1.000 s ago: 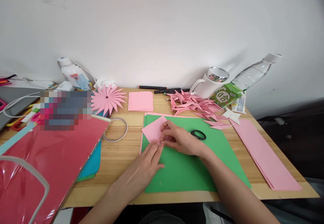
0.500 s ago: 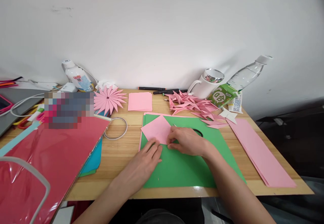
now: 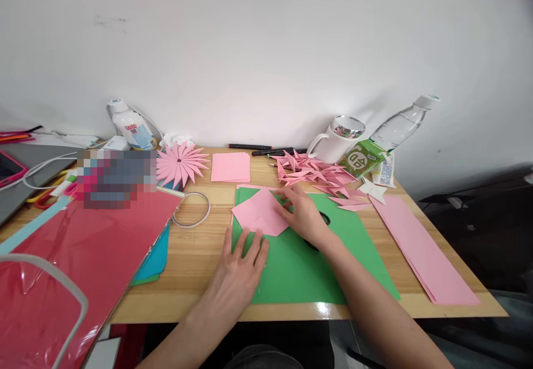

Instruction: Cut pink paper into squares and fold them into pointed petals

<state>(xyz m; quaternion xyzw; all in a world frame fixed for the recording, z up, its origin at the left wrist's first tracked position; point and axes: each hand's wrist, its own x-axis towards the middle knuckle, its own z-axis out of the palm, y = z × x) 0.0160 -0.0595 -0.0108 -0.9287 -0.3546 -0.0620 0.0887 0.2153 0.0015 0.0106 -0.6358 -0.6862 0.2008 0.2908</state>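
Wooden bench [image 3: 191, 252], white wall [image 3: 266, 52]. Pink paper [image 3: 258, 208] on green sheet [image 3: 308, 280], no clear long axis, ahead of left hand [image 3: 239, 274], fingers splayed at paper's near edge. Right hand [image 3: 306, 216] equally near, at right edge; pinching or not, can't tell.

I'm seeing smooth matt paper on the creased pink sheet [image 3: 259, 210] and green sheet [image 3: 308, 277], lightly glossy wood grain on the table [image 3: 195, 252]. I'm also logging shiny clear plastic over the red pack [image 3: 104, 252], see-through plastic on the bottle [image 3: 402, 127], mirror-bright metallic finish on the mug lid [image 3: 348, 126].
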